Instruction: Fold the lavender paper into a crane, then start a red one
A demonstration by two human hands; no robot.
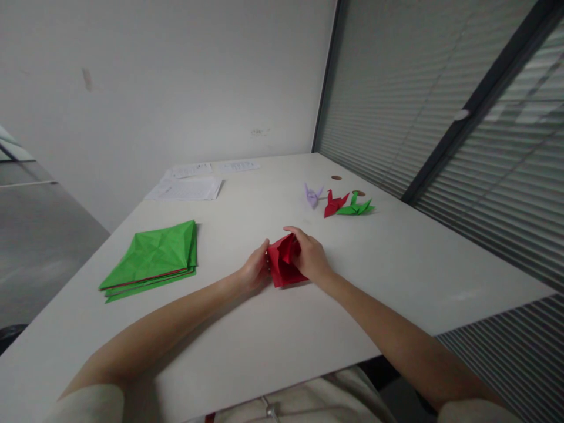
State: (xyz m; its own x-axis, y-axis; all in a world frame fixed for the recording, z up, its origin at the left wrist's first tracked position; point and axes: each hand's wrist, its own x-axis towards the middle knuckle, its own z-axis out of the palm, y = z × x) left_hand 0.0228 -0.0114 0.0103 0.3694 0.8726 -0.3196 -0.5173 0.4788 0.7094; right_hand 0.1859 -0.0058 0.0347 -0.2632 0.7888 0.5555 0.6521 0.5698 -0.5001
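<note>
A sheet of red origami paper, partly folded with an open pocket, rests on the table between my two hands. My left hand grips its left edge, fingers mostly behind the paper. My right hand reaches over from the right, with its fingers curled into the pocket and the tips partly hidden. Farther off to the right lie three folded paper cranes: a purple crane, a red crane and a green crane.
On the left of the white table sits a stack of creased green paper with a red layer showing. Printed sheets lie at the far left. A wall stands behind, and blinds line the right side.
</note>
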